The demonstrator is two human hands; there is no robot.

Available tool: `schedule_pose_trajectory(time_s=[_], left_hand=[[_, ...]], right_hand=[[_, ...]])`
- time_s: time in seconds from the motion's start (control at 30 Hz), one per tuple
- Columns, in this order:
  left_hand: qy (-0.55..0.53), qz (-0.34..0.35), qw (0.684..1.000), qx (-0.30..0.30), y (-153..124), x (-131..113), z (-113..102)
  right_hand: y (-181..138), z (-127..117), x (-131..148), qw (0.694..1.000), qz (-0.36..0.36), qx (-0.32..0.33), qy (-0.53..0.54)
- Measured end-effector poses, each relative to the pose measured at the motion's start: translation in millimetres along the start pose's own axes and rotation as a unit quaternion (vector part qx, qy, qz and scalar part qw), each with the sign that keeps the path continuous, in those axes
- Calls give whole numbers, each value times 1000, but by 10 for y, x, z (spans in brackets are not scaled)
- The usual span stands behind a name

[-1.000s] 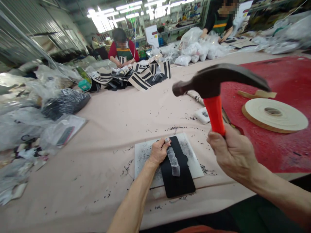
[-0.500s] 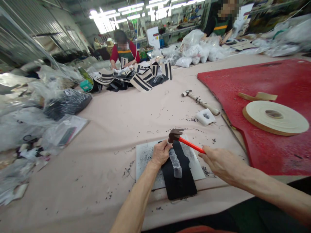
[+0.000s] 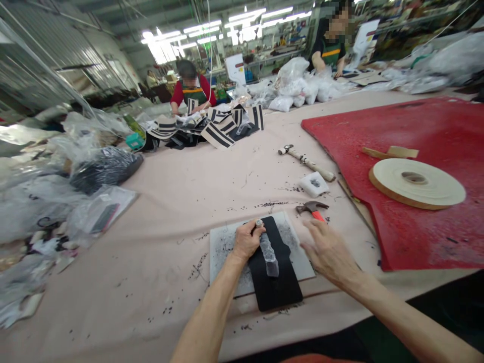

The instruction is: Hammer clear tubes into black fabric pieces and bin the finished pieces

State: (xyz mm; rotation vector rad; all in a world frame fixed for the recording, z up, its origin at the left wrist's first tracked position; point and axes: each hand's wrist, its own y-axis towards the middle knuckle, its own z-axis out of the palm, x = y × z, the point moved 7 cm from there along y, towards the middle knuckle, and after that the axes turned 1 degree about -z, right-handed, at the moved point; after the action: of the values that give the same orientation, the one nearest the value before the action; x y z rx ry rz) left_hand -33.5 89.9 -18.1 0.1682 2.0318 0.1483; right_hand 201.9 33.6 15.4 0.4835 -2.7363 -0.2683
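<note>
My left hand grips a small metal punch upright, its round top showing above the fingers. Below it lies a black flat piece with a strip of clear plastic along its middle. A pale, scuffed board supports the black piece. To the right, my right hand is slightly blurred, fingers apart, with nothing seen in it. Just beyond its fingertips a claw hammer with an orange handle rests on the table; part of the handle is hidden by the hand.
A second hammer and a white block lie farther back. On the right, a roll of tape sits on a red sheet. Plastic bags crowd the left. Two people work across the table by striped pieces and bags.
The claw hammer went from above the punch to the table on the right, and my right hand let go of it. My left hand stays at the punch.
</note>
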Motion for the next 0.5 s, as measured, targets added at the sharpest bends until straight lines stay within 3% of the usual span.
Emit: schedule_pose_trajectory(time_s=[0.03,0.1,0.17,0.27,0.37,0.43,0.5], left_hand=[[6,2,1000,-1,2,-12,-10],[12,-2,1000,-6,7,-38,-14],[7,-32,999,-36,13,-45,-8],[-50,-112,983,-140,19,-10,-21],[-199,-176,929,-257,38,51,-127],[-268,-162,902,-299,84,29,-321],[-265,-111,908,-304,123,-58,-610]], right_hand=[[46,86,263,995,-65,6,72],[113,355,749,964,-175,89,179],[166,619,997,957,-200,140,156],[185,852,1063,965,-188,154,96],[152,862,1037,965,-193,156,81],[171,771,1031,966,-194,155,67],[252,604,1045,970,-188,147,52]])
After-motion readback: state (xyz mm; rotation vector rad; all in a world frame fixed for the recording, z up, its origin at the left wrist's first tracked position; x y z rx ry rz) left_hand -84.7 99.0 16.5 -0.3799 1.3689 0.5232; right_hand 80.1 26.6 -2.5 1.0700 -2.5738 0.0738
